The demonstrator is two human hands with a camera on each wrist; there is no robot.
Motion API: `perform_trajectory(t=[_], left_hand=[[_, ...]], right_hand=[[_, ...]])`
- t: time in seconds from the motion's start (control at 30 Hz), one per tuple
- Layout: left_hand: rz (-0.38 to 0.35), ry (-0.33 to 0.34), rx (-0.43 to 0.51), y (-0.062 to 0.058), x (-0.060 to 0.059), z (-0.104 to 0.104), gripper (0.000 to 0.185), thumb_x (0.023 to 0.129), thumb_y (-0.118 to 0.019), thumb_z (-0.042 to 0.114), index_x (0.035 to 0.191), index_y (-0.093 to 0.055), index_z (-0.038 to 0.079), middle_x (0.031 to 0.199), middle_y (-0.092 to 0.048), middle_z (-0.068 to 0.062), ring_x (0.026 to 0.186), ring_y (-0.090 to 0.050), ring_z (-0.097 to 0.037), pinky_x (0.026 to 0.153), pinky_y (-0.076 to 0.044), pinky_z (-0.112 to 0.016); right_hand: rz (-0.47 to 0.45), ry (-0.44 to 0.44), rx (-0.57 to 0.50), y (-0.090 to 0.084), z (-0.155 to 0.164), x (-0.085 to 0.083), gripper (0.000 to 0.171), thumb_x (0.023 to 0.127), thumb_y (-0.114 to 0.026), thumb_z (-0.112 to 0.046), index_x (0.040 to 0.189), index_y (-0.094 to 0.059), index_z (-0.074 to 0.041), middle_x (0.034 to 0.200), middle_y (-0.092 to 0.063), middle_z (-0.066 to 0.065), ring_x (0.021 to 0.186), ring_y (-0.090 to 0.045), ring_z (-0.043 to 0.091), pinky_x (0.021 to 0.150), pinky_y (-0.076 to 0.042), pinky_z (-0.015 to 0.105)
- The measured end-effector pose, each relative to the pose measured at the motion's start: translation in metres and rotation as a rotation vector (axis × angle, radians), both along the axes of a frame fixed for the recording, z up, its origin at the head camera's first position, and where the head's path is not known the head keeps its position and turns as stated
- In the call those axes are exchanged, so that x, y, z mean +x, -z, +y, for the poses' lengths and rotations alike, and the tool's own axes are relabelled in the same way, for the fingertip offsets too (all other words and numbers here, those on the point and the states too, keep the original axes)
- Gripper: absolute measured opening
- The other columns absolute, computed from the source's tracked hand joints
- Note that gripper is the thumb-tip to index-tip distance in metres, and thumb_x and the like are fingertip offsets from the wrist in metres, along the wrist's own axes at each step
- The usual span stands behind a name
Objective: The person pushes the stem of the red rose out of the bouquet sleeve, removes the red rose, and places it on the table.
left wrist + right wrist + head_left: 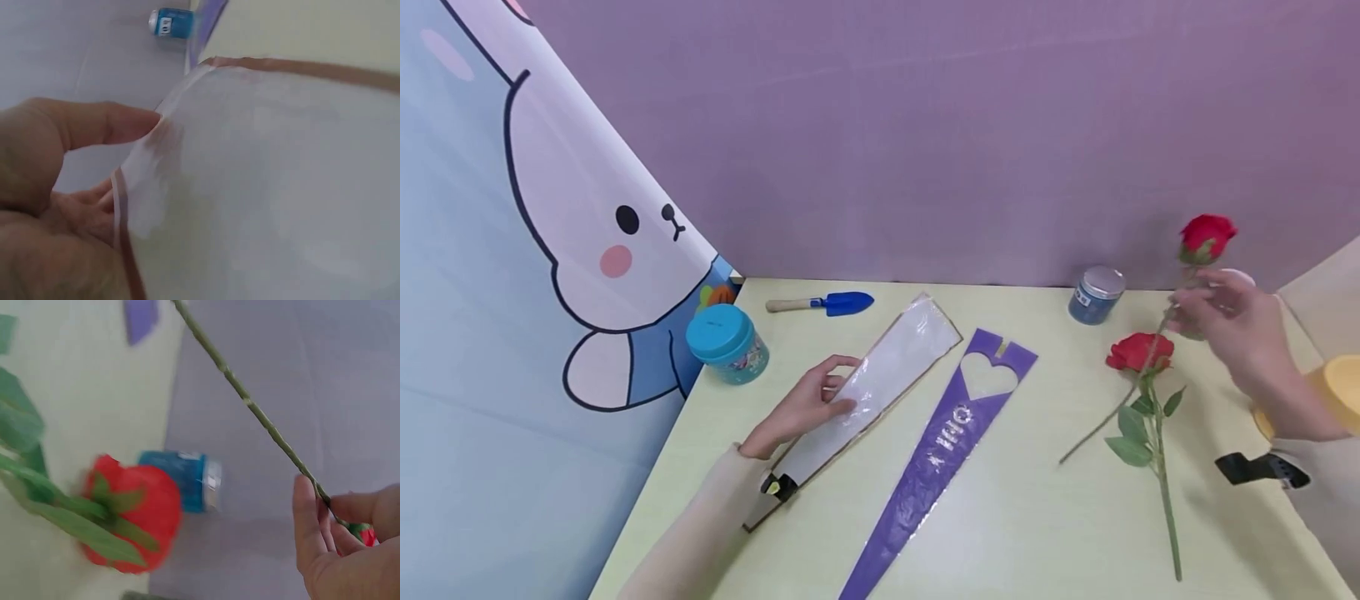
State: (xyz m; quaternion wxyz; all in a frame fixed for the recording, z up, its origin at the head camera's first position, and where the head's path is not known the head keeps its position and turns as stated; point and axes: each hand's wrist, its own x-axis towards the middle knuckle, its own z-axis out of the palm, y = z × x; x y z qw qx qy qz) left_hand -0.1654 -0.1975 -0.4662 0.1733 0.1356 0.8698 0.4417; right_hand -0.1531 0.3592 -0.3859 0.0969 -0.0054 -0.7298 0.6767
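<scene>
My left hand (801, 408) pinches one long edge of a white, tapered flower sleeve (891, 367) with a brown-gold border. In the left wrist view the thumb (125, 123) lies at the sleeve's mouth and the other fingers are partly hidden behind it. At the right, my right hand (1247, 329) holds a red rose (1207, 237) up by its stem (250, 403), just below the bloom, between thumb and fingers. Its bare stem slants down to the left. Below it, a second red rose (1127, 352) with green leaves lies on the table.
A purple sleeve (917, 467) with a heart-shaped window lies mid-table. Behind stand a blue jar with a silver lid (1096, 296) and a blue-handled-free trowel (848, 303) with a wooden grip. A turquoise jar (726, 343) stands left; a yellow object (1341, 387) is at right.
</scene>
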Motion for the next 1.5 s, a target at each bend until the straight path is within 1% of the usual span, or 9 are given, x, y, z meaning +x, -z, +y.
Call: perform_trajectory(t=[0.1,0.2,0.27,0.33,0.5,0.7,1.07,1.3,1.5], left_hand=[[-0.004,-0.057,-0.012,0.005,-0.001,0.003,0.06,0.093,-0.075,0.005,0.147,-0.051,0.017,0.109,-0.07,-0.01,0.08,-0.056,-0.016,0.065,-0.047,-0.023],[0.007,-0.123,-0.022,0.008,-0.003,0.004,0.057,0.092,-0.076,0.004,0.143,-0.055,0.016,0.105,-0.066,-0.01,0.078,-0.055,-0.017,0.064,-0.047,-0.023],[0.021,-0.149,-0.032,0.01,-0.004,0.005,0.055,0.091,-0.077,0.004,0.141,-0.057,0.015,0.104,-0.067,-0.01,0.078,-0.056,-0.017,0.063,-0.048,-0.023],[0.041,-0.157,-0.047,0.011,-0.005,0.005,0.054,0.09,-0.077,0.003,0.14,-0.058,0.014,0.104,-0.067,-0.011,0.078,-0.057,-0.017,0.064,-0.048,-0.024],[0.073,-0.156,-0.102,0.011,-0.005,0.005,0.052,0.088,-0.078,0.003,0.136,-0.06,0.011,0.101,-0.068,-0.012,0.079,-0.057,-0.018,0.066,-0.048,-0.026],[0.102,-0.163,-0.156,0.012,-0.003,0.004,0.049,0.087,-0.079,0.004,0.133,-0.063,0.009,0.101,-0.069,-0.012,0.082,-0.06,-0.018,0.068,-0.048,-0.026],[0.112,-0.23,-0.366,0.009,0.002,0.007,0.046,0.089,-0.082,0.021,0.131,-0.065,0.015,0.106,-0.073,-0.008,0.088,-0.064,-0.021,0.069,-0.051,-0.03],[0.181,-0.207,-0.459,0.003,0.007,0.011,0.051,0.091,-0.081,0.028,0.136,-0.063,0.012,0.117,-0.071,-0.01,0.097,-0.066,-0.023,0.076,-0.056,-0.037],[0.322,-0.148,-0.411,0.0,0.014,0.018,0.058,0.092,-0.08,0.026,0.143,-0.059,0.008,0.137,-0.061,-0.019,0.124,-0.061,-0.034,0.103,-0.054,-0.051]], right_hand=[[-0.041,-0.074,0.19,0.013,-0.01,0.001,0.036,0.103,-0.057,0.003,0.12,-0.058,-0.029,0.088,-0.074,-0.023,0.07,-0.074,-0.001,0.063,-0.06,0.017],[-0.097,-0.116,0.364,0.027,-0.024,0.001,0.03,0.104,-0.056,-0.001,0.131,-0.058,-0.013,0.087,-0.071,-0.025,0.069,-0.074,-0.001,0.064,-0.061,0.019],[-0.133,-0.146,0.455,0.035,-0.033,0.001,0.033,0.106,-0.055,-0.004,0.139,-0.053,0.001,0.089,-0.073,-0.018,0.07,-0.073,-0.001,0.065,-0.062,0.021],[-0.169,-0.182,0.502,0.043,-0.043,0.001,0.042,0.106,-0.055,-0.004,0.142,-0.046,0.014,0.093,-0.078,0.0,0.072,-0.072,0.0,0.066,-0.063,0.024],[-0.269,-0.276,0.532,0.057,-0.062,-0.001,0.042,0.104,-0.059,-0.002,0.138,-0.047,0.018,0.106,-0.071,0.035,0.078,-0.074,0.008,0.069,-0.065,0.031],[-0.375,-0.308,0.539,0.068,-0.077,0.0,0.043,0.102,-0.06,-0.003,0.138,-0.048,0.017,0.106,-0.068,0.033,0.084,-0.075,0.022,0.071,-0.066,0.035],[-0.436,-0.28,0.547,0.076,-0.083,0.0,0.045,0.102,-0.063,-0.009,0.138,-0.05,0.016,0.109,-0.068,0.032,0.082,-0.074,0.019,0.07,-0.066,0.034],[-0.363,-0.302,0.649,0.066,-0.08,0.009,0.048,0.104,-0.063,-0.017,0.14,-0.052,0.014,0.122,-0.068,0.037,0.091,-0.077,0.032,0.071,-0.065,0.036],[-0.15,-0.28,0.789,0.051,-0.079,0.023,0.042,0.1,-0.069,-0.016,0.134,-0.061,0.007,0.117,-0.073,0.03,0.094,-0.076,0.04,0.067,-0.062,0.026]])
